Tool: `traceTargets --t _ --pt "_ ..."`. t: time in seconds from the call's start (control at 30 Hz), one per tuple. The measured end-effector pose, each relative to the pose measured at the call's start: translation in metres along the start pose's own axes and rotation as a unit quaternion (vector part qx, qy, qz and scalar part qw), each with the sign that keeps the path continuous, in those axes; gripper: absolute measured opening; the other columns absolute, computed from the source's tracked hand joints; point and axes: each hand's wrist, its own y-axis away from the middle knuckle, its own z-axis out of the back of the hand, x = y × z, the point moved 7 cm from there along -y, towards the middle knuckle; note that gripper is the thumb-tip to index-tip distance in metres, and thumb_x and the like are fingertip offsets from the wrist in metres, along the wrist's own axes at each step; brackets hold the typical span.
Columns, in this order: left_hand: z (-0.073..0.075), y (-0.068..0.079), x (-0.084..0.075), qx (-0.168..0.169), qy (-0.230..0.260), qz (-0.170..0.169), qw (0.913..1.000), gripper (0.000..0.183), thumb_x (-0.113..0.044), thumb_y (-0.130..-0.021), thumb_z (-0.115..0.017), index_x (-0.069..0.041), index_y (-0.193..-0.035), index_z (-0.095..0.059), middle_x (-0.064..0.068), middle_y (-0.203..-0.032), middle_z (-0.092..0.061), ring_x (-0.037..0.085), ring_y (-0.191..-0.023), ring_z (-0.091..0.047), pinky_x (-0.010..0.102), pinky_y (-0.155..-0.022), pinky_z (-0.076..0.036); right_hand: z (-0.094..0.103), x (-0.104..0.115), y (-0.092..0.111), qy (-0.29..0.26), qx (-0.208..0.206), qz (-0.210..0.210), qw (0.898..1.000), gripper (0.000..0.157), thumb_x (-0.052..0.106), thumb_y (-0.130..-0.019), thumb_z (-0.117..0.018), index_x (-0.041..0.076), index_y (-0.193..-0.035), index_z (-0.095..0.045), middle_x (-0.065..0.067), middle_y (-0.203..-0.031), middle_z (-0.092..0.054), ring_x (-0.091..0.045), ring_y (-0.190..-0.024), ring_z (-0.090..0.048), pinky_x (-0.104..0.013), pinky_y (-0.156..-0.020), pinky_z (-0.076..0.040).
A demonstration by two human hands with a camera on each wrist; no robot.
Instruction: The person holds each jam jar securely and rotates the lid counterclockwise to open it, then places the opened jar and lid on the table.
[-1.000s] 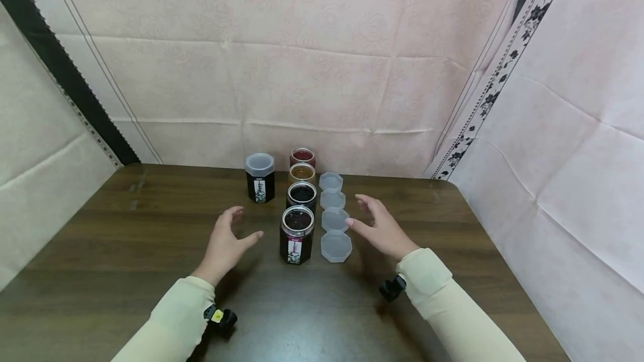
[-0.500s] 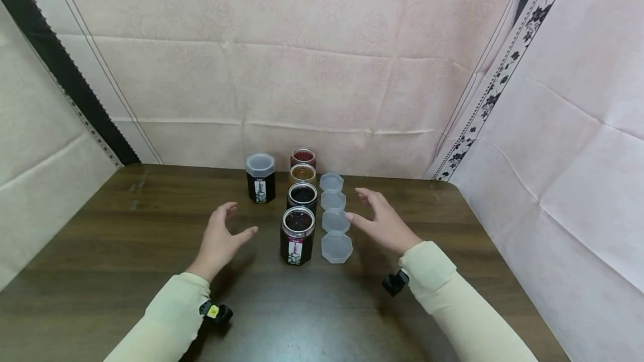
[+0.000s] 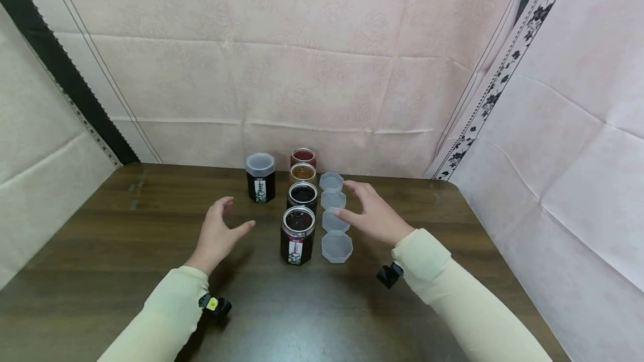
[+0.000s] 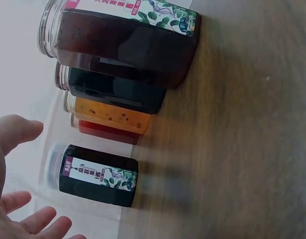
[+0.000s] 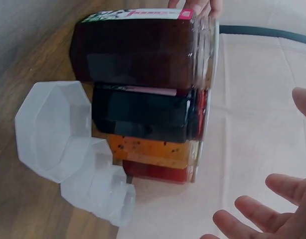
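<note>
Several open jam jars stand upright in a row: a dark one in front point(image 3: 298, 242), another dark one point(image 3: 302, 193), an amber one point(image 3: 303, 172) and a red one point(image 3: 303, 156) at the back. Translucent octagonal lids, from the nearest lid point(image 3: 336, 248) to the far lid point(image 3: 331, 181), lie along their right side. My left hand point(image 3: 216, 236) hovers left of the row, holding nothing, thumb and fingers spread apart. On the other side my right hand point(image 3: 377, 217) is above or beside the lids, fingers apart; whether it touches one cannot be told.
A dark jar with its lid on point(image 3: 260, 180) stands apart, left of the row's far end. The brown wooden table point(image 3: 126, 250) meets a pale cloth backdrop point(image 3: 312, 71) behind, with cloth walls at both sides.
My left hand has drifted a little left and away from the front jar. My right hand has moved slightly left and forward, closer over the lids. Jars and lids stay put.
</note>
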Motion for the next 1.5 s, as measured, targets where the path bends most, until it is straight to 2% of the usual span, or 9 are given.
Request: traceTargets --t 0.33,0.47,0.63,0.83,1.2,1.5 --pt "0.002 -0.003 -0.002 0.001 -0.001 0.004 1.0000 0.078 -0.024 -0.087 -0.071 0.004 -0.145 -0.027 0.028 -0.144 -0.034 0.043 -0.133 -0.033 0.057 -0.108 -0.030 -0.001 0.019 -0.013 0.002 0.014 0.012 1.000 0.079 0.054 -0.089 -0.060 0.013 -0.151 -0.029 -0.009 -0.150 -0.032 -0.026 -0.133 -0.040 -0.045 -0.107 -0.037" --pt "0.002 -0.006 -0.002 0.002 -0.002 0.007 1.0000 0.079 -0.025 -0.087 -0.071 0.003 -0.146 -0.027 0.027 -0.144 -0.033 0.043 -0.133 -0.033 0.057 -0.108 -0.031 -0.003 0.027 -0.018 0.003 0.015 0.014 1.000 0.079 0.057 -0.088 -0.059 0.017 -0.150 -0.031 -0.007 -0.149 -0.033 -0.024 -0.131 -0.042 -0.045 -0.106 -0.039" --pt "0.002 -0.008 -0.002 -0.001 -0.003 0.010 1.0000 0.078 -0.025 -0.087 -0.071 0.002 -0.146 -0.027 0.027 -0.145 -0.032 0.042 -0.134 -0.033 0.057 -0.108 -0.031 -0.005 0.036 -0.024 -0.002 0.016 0.010 1.000 0.079 0.058 -0.087 -0.060 0.019 -0.150 -0.032 -0.007 -0.149 -0.033 -0.023 -0.133 -0.040 -0.045 -0.107 -0.037" --pt "0.003 -0.011 0.000 -0.003 -0.002 0.011 0.9999 0.078 -0.025 -0.087 -0.071 0.002 -0.146 -0.026 0.027 -0.146 -0.031 0.042 -0.134 -0.032 0.056 -0.108 -0.031 -0.006 0.048 -0.031 0.008 0.015 0.020 1.000 0.076 0.054 -0.088 -0.061 0.016 -0.149 -0.033 -0.009 -0.150 -0.034 -0.024 -0.134 -0.038 -0.046 -0.109 -0.035" --pt "0.003 -0.017 0.000 -0.003 -0.004 0.016 0.9999 0.079 -0.026 -0.088 -0.071 0.001 -0.147 -0.026 0.026 -0.146 -0.031 0.041 -0.135 -0.032 0.056 -0.108 -0.032 -0.008 0.063 -0.043 -0.006 0.024 0.037 0.999 0.076 0.051 -0.090 -0.060 0.013 -0.149 -0.032 -0.009 -0.151 -0.033 -0.025 -0.138 -0.032 -0.048 -0.111 -0.032" --pt "0.004 -0.023 0.001 -0.002 -0.005 0.015 0.9999 0.079 -0.026 -0.088 -0.071 0.001 -0.147 -0.026 0.027 -0.145 -0.031 0.041 -0.134 -0.032 0.056 -0.107 -0.033 -0.012 0.072 -0.054 0.003 0.020 0.029 0.999 0.077 0.053 -0.089 -0.061 0.016 -0.150 -0.032 -0.009 -0.152 -0.033 -0.025 -0.139 -0.031 -0.046 -0.112 -0.031"
